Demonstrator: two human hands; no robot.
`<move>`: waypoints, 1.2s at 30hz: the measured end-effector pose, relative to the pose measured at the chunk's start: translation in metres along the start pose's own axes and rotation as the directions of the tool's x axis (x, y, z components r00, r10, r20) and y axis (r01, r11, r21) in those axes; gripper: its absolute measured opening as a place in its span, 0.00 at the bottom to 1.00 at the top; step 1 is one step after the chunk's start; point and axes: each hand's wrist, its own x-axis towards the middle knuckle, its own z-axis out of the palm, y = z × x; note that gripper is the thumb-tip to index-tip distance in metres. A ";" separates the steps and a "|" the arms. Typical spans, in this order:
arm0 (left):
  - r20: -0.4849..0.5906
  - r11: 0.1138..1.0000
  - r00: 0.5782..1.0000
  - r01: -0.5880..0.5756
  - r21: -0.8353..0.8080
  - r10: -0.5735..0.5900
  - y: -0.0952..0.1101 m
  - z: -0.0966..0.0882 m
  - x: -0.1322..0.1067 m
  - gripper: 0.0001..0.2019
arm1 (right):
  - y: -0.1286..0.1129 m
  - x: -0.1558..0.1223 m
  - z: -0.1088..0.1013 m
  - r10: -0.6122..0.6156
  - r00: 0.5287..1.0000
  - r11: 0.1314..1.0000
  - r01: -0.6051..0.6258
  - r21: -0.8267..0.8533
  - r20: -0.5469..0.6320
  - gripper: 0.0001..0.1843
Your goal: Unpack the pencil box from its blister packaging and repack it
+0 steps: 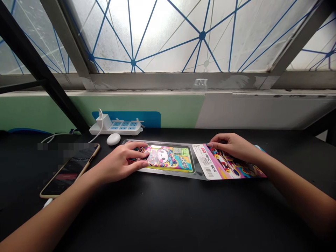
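A colourful pencil box (pixel 172 158) lies flat on the black desk (pixel 168 213) inside a clear plastic sleeve. My left hand (pixel 123 162) rests on the box's left end, fingers stretched across it. A printed card insert (pixel 210 162) marked "PENCIL BOX" sticks out of the sleeve to the right. My right hand (pixel 233 146) lies on that insert, fingers flat and pressing its upper edge.
A phone (pixel 69 170) in a gold case lies at the left. Behind the box are a white earbud case (pixel 113 139) and a white power strip (pixel 118 127) with a charger plugged in. A green and white wall panel and a window stand behind the desk.
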 end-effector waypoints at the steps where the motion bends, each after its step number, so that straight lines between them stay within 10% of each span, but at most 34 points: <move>1: 0.006 1.000 1.000 -0.001 -0.002 0.001 0.000 0.000 0.000 0.22 | -0.002 -0.001 0.001 0.013 1.000 1.000 -0.013 0.013 0.013 0.29; 6: 0.096 0.999 0.995 -0.035 0.020 0.033 0.003 0.001 0.000 0.38 | -0.016 -0.006 0.010 0.057 0.995 0.998 -0.059 0.028 0.080 0.26; 18: 0.066 0.999 0.997 -0.031 -0.013 0.032 0.048 0.029 -0.009 0.32 | -0.035 -0.011 0.044 -0.003 0.997 0.999 0.000 0.032 0.079 0.26; 22: -0.110 0.958 0.994 -0.008 -0.287 -0.025 0.053 0.023 -0.010 0.20 | -0.030 -0.011 0.034 -0.011 0.995 1.000 0.011 0.006 0.096 0.25; 27: -0.406 0.842 0.891 -0.054 -0.537 -0.203 0.041 0.026 -0.006 0.18 | -0.030 -0.017 0.017 -0.063 0.965 0.998 0.057 0.029 0.254 0.26; 36: -0.453 0.700 0.825 -0.102 -0.707 -0.338 0.014 0.041 0.008 0.28 | -0.024 -0.016 0.009 -0.046 0.975 0.989 0.075 -0.126 0.217 0.39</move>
